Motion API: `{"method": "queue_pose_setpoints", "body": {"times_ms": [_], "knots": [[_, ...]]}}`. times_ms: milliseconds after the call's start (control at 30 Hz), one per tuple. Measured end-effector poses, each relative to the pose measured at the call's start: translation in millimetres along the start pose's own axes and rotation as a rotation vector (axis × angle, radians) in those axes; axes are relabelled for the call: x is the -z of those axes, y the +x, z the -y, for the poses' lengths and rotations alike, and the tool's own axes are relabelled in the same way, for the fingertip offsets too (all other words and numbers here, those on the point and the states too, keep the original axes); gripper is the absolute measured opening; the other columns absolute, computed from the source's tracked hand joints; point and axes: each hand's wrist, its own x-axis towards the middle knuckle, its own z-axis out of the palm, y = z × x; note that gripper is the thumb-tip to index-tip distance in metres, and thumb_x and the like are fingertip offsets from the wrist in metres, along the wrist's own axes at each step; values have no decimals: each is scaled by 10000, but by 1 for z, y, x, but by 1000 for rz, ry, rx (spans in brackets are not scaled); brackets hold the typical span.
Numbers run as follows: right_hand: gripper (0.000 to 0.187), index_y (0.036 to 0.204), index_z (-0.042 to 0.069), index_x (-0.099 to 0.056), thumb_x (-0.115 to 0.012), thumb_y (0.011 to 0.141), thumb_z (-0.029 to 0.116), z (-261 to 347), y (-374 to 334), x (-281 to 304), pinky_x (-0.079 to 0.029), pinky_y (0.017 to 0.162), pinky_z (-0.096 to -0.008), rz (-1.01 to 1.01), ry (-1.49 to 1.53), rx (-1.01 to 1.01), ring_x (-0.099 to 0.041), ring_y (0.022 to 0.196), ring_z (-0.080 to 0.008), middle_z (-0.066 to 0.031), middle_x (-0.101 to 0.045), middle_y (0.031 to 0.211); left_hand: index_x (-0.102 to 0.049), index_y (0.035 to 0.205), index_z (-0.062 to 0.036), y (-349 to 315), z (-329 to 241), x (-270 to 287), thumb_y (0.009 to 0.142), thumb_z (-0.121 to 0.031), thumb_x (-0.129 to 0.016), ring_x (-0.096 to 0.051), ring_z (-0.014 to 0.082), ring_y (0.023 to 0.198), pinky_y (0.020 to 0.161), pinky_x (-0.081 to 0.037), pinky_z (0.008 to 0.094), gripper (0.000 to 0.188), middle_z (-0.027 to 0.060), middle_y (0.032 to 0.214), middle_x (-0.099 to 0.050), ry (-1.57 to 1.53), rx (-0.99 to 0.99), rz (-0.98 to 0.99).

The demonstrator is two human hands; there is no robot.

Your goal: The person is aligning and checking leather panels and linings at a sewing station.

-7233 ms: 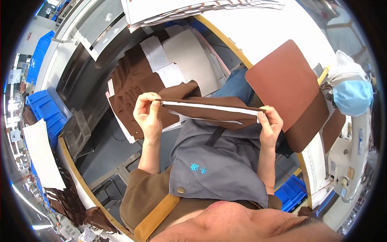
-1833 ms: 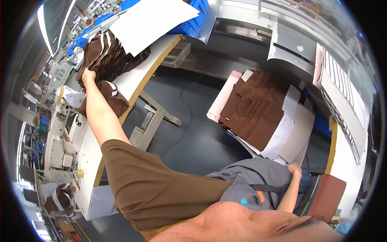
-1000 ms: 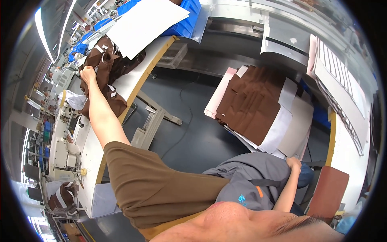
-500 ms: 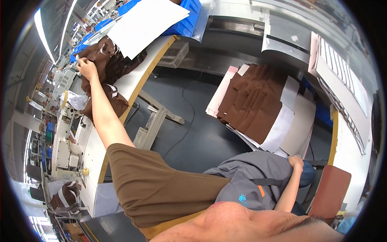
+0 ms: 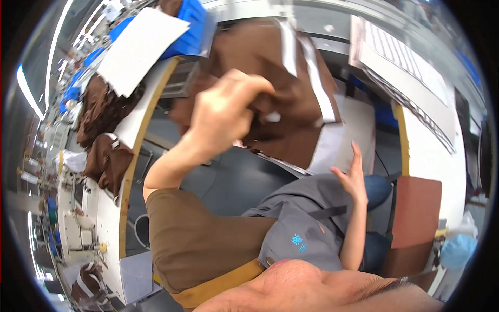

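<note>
My left hand [image 5: 223,112] is closed, raised in front of me, and holds a brown cloth piece with white stripes [image 5: 249,49]. The cloth hangs in the air, spread out beyond the hand and smeared by motion; the exact grip point is hard to see. Partly covered by it is a stack of brown cloth panels [image 5: 291,151] with pale grey sheets at its side. Close to that stack and above the grey apron [image 5: 291,218], my right hand [image 5: 353,179] is open, fingers apart, holding nothing.
On the left, a white table [image 5: 136,117] with a yellow edge bears crumpled brown cloth [image 5: 99,112], another brown piece [image 5: 109,161] and a white sheet [image 5: 140,49]. A blue bin [image 5: 189,26] stands behind. A brown chair [image 5: 416,210] and a white table [image 5: 439,161] are at right.
My left hand has come from the left table toward the middle, bringing a striped brown cloth piece with it. My right hand has lifted off the lap and opened. The view has shifted right.
</note>
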Motion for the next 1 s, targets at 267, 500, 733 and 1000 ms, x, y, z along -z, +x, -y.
{"method": "queue_pose_setpoints", "body": {"times_ms": [267,500,733,1000], "knots": [[159,872,39,-597,-658,738,99,61,-5,-9,-425,684,-402,-93,-283,275,-542,768,-297,-98,-581,791,-527,942,8,2,-14,-104,811,111,-463,-580,167,850,797,-456,283,178,103,829,-578,-893,341,407],[162,804,67,-594,-575,849,223,-29,-53,-41,-447,704,-437,214,-259,-71,-557,816,-349,-154,-564,815,-512,853,24,10,135,64,964,-202,-403,-497,258,714,715,-416,356,275,137,767,-531,173,724,-756],[152,821,66,-597,-599,837,217,-22,-40,-35,-440,724,-419,248,-252,-78,-543,850,-319,-129,-547,848,-550,964,-86,-38,246,257,815,-37,-513,-597,327,826,697,-476,395,161,113,945,-618,1347,-132,-598],[334,834,21,-590,-670,750,334,-9,-48,-5,-427,786,-403,219,-410,-35,-560,872,-312,-131,-591,842,-381,1354,-293,-123,326,111,842,-203,-608,-429,314,1212,993,-323,470,567,175,1308,-453,1040,507,152]]}}
